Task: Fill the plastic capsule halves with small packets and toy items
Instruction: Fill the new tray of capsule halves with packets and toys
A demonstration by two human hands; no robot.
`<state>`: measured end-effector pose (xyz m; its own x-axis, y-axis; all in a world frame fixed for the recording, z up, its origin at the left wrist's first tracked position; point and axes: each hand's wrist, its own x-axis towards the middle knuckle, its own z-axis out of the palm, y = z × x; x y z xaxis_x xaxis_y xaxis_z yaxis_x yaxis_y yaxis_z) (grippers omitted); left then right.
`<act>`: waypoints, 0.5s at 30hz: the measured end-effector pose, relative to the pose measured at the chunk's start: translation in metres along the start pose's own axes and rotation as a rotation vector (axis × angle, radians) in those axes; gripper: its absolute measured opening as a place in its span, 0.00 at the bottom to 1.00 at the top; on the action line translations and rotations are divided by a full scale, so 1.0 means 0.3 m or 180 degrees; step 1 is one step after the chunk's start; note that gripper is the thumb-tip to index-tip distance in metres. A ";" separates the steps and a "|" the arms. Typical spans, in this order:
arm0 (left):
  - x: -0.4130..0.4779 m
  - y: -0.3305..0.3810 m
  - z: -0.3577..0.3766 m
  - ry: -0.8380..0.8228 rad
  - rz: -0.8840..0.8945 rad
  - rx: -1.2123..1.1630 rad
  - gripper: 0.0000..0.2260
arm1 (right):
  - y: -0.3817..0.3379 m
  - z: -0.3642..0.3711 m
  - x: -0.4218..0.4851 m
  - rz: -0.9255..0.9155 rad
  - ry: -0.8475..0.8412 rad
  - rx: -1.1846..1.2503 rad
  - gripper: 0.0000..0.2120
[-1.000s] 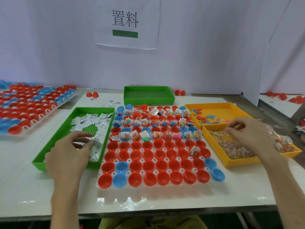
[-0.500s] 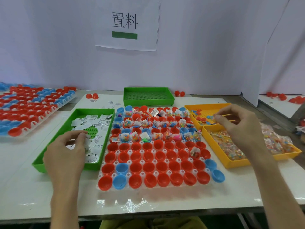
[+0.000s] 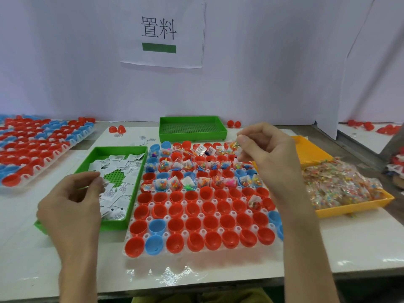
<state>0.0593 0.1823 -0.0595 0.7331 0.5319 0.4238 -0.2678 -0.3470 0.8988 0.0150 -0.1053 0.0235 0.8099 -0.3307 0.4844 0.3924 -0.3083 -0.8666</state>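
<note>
Head view: a grid of red and blue capsule halves (image 3: 192,208) is set at table centre, the back rows filled, the front rows empty. A clear toy packet (image 3: 234,147) is pinched by the right hand (image 3: 269,154) above the back rows. A small white packet (image 3: 104,183) appears pinched by the left hand (image 3: 72,200) beside the green tray (image 3: 136,184). Both packets are judged light, soft and slippery, and best held by an edge.
</note>
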 end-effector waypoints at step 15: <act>-0.136 0.306 0.050 -0.1510 0.0495 -0.1006 0.02 | -0.060 0.157 -0.146 -0.0127 -0.0634 0.0791 0.04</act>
<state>0.0142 0.1172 0.0041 0.8503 0.0642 0.5223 -0.5144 -0.1076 0.8508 -0.0071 -0.0433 0.0121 0.8516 -0.1340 0.5067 0.5001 -0.0820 -0.8621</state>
